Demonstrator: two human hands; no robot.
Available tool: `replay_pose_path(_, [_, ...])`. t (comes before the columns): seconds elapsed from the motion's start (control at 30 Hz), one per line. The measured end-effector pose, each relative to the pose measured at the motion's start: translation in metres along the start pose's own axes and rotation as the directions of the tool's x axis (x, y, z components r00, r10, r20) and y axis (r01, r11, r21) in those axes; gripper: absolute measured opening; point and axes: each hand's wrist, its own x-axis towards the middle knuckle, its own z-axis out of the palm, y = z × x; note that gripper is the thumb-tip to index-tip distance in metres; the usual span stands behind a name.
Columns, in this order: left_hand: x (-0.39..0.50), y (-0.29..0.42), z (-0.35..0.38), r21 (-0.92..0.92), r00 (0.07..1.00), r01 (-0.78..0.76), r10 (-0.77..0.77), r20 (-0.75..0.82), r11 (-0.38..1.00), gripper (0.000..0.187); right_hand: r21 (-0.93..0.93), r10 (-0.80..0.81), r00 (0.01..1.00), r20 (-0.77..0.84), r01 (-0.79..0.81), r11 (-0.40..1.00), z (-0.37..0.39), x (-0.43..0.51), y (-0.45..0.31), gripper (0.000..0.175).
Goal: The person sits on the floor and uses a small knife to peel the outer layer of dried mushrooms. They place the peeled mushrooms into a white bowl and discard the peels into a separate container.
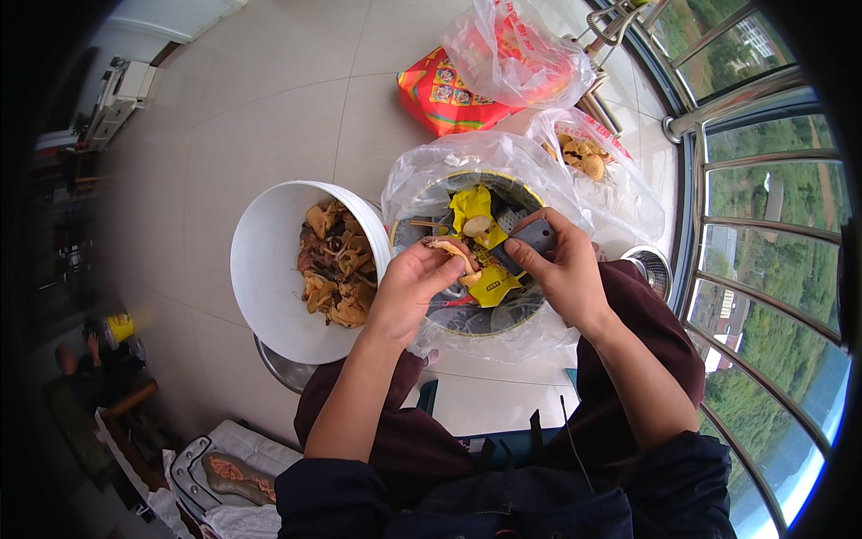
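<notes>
My left hand [417, 286] pinches a piece of tan wild mushroom [461, 259] between thumb and fingers. In my right hand [566, 263] is a flat dark grey tool [539, 241] with small round holes, probably a blade; my fingers hide part of it. Both hands are over a round bin [471, 327] lined with a clear plastic bag [431, 165]. Yellow wrappers [495, 286] and a pale round scrap [477, 226] lie inside the bin. Left of it, a white bucket [269, 269] holds many brownish mushrooms [343, 269].
Beyond the bin, a clear bag [633, 202] holds more mushrooms [586, 158]. A red printed bag [431, 87] stands behind it. A metal basin [276, 367] sits under the bucket's edge. Window bars [768, 158] run along the right. A person [74, 364] is at far left.
</notes>
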Motion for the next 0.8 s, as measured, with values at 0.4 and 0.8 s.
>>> replay_pose_path(0.4, [0.000,-0.009,-0.006,-0.533,0.972,0.236,-0.190,0.140,0.813,0.016,0.145,0.084,0.996,0.013,-0.085,0.986,0.005,0.005,0.018,0.027])
replay_pose_path(0.8, [0.005,-0.010,-0.016,-0.587,0.984,0.157,-0.180,0.020,0.794,0.017,0.019,0.063,0.998,0.008,-0.063,0.998,-0.003,0.005,0.014,0.019])
